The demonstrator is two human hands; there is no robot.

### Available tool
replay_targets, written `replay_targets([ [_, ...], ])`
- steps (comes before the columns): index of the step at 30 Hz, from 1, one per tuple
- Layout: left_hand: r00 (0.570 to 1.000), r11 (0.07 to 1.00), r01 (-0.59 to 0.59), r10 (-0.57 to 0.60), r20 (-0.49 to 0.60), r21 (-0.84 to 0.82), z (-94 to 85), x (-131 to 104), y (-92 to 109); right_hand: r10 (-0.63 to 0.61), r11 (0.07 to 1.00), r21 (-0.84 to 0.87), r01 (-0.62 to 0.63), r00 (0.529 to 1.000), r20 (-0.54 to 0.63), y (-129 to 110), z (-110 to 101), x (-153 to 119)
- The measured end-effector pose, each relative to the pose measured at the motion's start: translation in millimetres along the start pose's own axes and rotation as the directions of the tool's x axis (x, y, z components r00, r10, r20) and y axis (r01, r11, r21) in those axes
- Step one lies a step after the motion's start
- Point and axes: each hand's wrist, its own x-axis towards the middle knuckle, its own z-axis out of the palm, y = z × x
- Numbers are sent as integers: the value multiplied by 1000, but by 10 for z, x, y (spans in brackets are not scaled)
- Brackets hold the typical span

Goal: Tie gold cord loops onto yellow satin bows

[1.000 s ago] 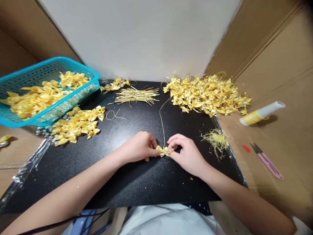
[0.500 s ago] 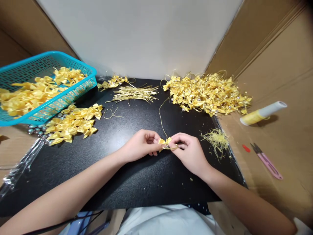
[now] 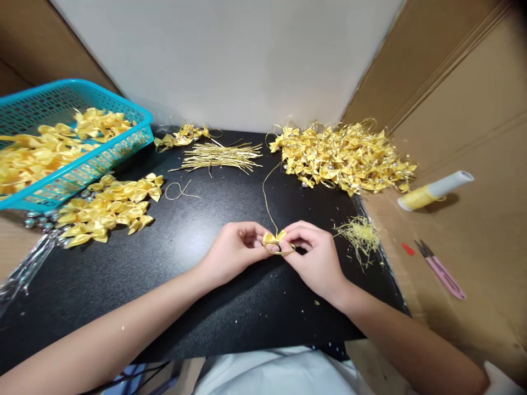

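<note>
Yellow bow [image 3: 270,238] partly hidden between left hand [image 3: 239,249] and right hand [image 3: 316,253].

The person's left hand [image 3: 236,249] and right hand [image 3: 316,253] pinch a small yellow bow [image 3: 272,237] between them, a gold loop [image 3: 282,253] at its near side and a thin thread [image 3: 265,200] running from it across the black tabletop [image 3: 197,323]. Beyond lie a bundle of gold cords [image 3: 222,157] and, to its right, a heap of finished-looking bows [image 3: 346,158]. A blue basket [image 3: 144,114] of bows stands at far left, pink-handled snips [image 3: 447,276] at right.
</note>
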Motion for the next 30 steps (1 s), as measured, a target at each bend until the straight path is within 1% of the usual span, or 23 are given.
replay_targets([
  [4,999,1000,-14,16,-44,25,10,-8,12,-13,1000,-8,13,1000,-5,10,-4,2],
  [13,993,1000,-18,18,-113,1,55,2,-18,-45,999,-20,45,999,-6,42,35,9],
  [15,991,1000,-20,21,-135,9,67,2,-30,-79,994,-72,79,997,-1,51,29,16],
  [16,988,1000,-23,25,-150,14,70,1,-37,-116,985,-126,114,993,-12,50,21,16],
  [17,986,1000,-25,28,-166,19,72,1,-44,-170,966,-201,161,985,-28,44,11,12],
  [19,982,999,-28,31,-188,21,72,1,-59,-311,890,-362,278,950,-34,19,-9,-12],
  [21,982,999,-33,36,-187,22,68,0,-72,-440,789,-461,407,897,40,-18,-20,-49],
  [22,983,999,-38,42,-179,29,66,-2,-76,-476,743,-488,458,874,95,-36,-21,-67],
  [23,984,998,-45,52,-169,45,65,-4,-78,-489,709,-511,486,861,141,-51,-20,-80],
  [24,986,996,-51,61,-156,67,63,-7,-78,-479,684,-540,490,860,173,-61,-18,-85],
  [25,988,994,-54,67,-141,95,62,-10,-76,-449,671,-573,470,873,191,-66,-17,-82],
  [28,994,985,-49,65,-93,168,56,-23,-66,-269,687,-641,342,939,213,-59,-29,-30],
  [30,996,980,-44,59,-69,194,48,-30,-64,-151,714,-642,280,957,249,-47,-46,13],
])
